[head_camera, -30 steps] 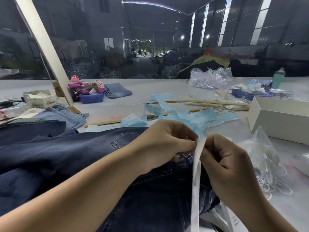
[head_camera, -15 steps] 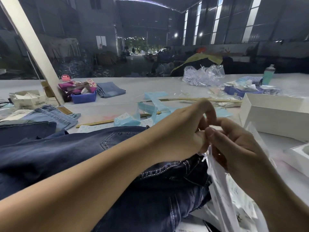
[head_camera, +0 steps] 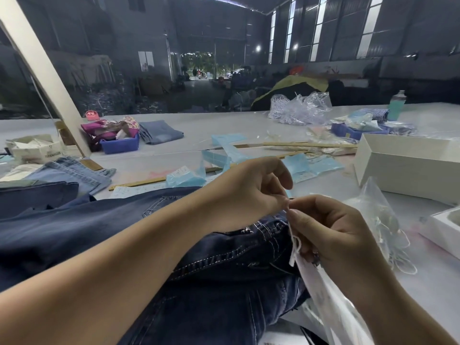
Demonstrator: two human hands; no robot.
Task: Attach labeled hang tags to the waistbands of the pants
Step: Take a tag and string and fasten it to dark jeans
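Dark blue jeans [head_camera: 104,232] lie across the table in front of me, their waistband [head_camera: 258,235] bunched under my hands. My left hand [head_camera: 249,192] pinches the top of a white string [head_camera: 295,241] just above the waistband. My right hand [head_camera: 331,232] meets it from the right, pinching the same string and holding a white hang tag [head_camera: 316,282] that hangs down from it. The tag's lower part is blurred.
A white open box [head_camera: 403,165] stands at the right, a clear bag of strings [head_camera: 383,220] before it. Light blue packets [head_camera: 308,165], wooden rulers [head_camera: 308,145], a blue bin [head_camera: 119,145] and folded light jeans [head_camera: 67,175] lie beyond and left.
My hands dropped slightly and drew apart a little along the string. The left hand's index finger lifted off, and the tag now hangs lower from the right hand.
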